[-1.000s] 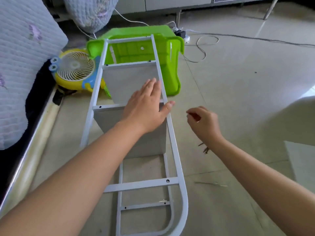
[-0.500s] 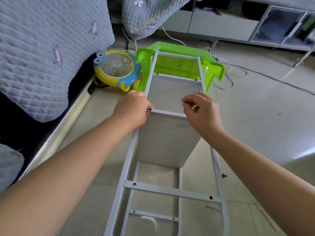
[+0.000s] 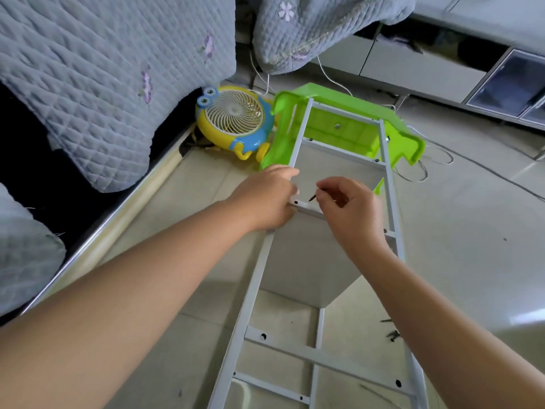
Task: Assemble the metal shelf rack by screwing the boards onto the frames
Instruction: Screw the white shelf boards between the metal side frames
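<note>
Frame (image 3: 253,290): grey metal, ladder-like, lying on the floor (image 3: 460,246), far end against a green stool (image 3: 348,110); likely rigid and light, best held by a side rail. Board (image 3: 303,258): thin stiff panel hanging under a crossbar. Left hand (image 3: 265,199): gripping the rail-crossbar corner. Right hand (image 3: 351,208): pinching a small dark screw (image 3: 313,198), easily dropped, above the crossbar hole.

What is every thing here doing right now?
Left hand: grips the frame's left rail at the crossbar.
Right hand: pinches a screw.
Screw: held above the crossbar, not in.
Frame: lying flat, far end on the stool.
Stool: tipped over.
Loose screws: on the floor.
</note>
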